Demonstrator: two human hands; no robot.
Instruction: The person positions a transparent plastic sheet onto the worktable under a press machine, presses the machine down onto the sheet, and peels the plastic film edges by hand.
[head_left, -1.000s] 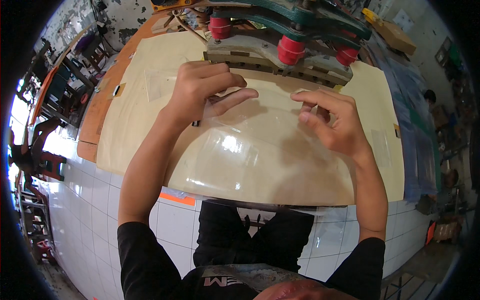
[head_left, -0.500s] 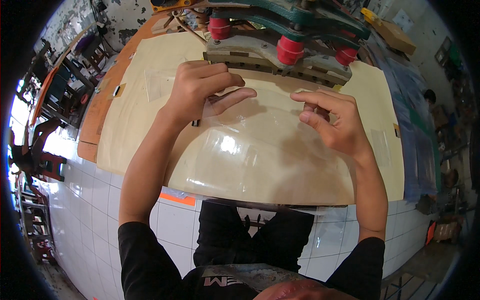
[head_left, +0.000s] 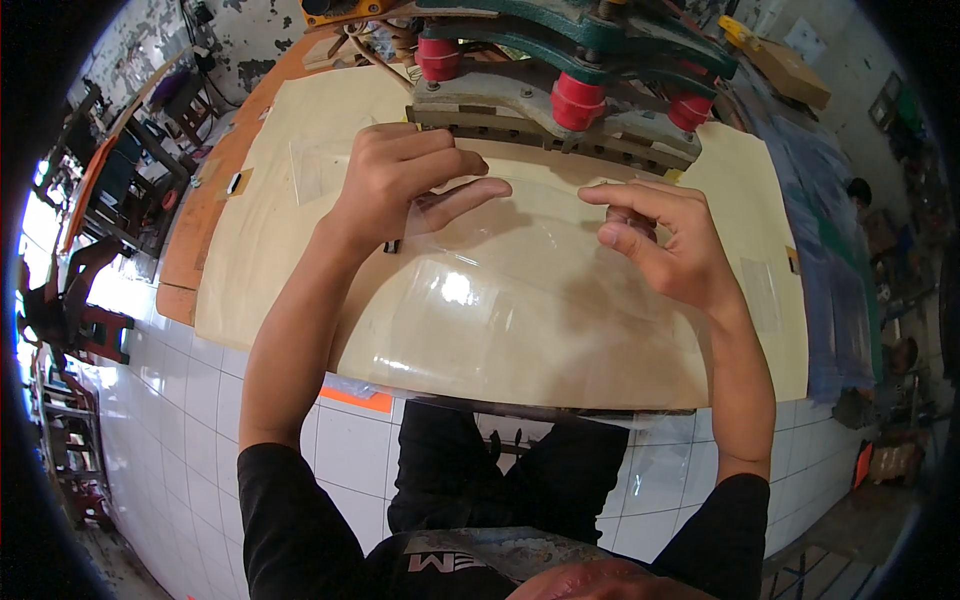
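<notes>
Hands rest on a clear plastic sheet (head_left: pixel 520 300) spread over a pale board (head_left: pixel 270 250) in the middle of the frame. The left hand (head_left: pixel 400 185), at upper centre-left, lies knuckles up with its fingers curled down onto the far edge of the sheet, pressing it flat rather than pinching it. The right hand (head_left: pixel 665 245), at centre-right, is half open, fingertips bent toward the same edge and touching it lightly, gripping nothing firmly. Just beyond both hands, at the top of the frame, sits a green press (head_left: pixel 560 40) with red rollers (head_left: pixel 578 100) above a grey bar (head_left: pixel 540 125). The sheet's far edge lies just beside that bar. White floor tiles (head_left: pixel 180 400) show at lower left. Judging from this, the person is lining up the sheet's edge under the press; the next move likely calls for sliding it squarely forward while keeping it flat.
</notes>
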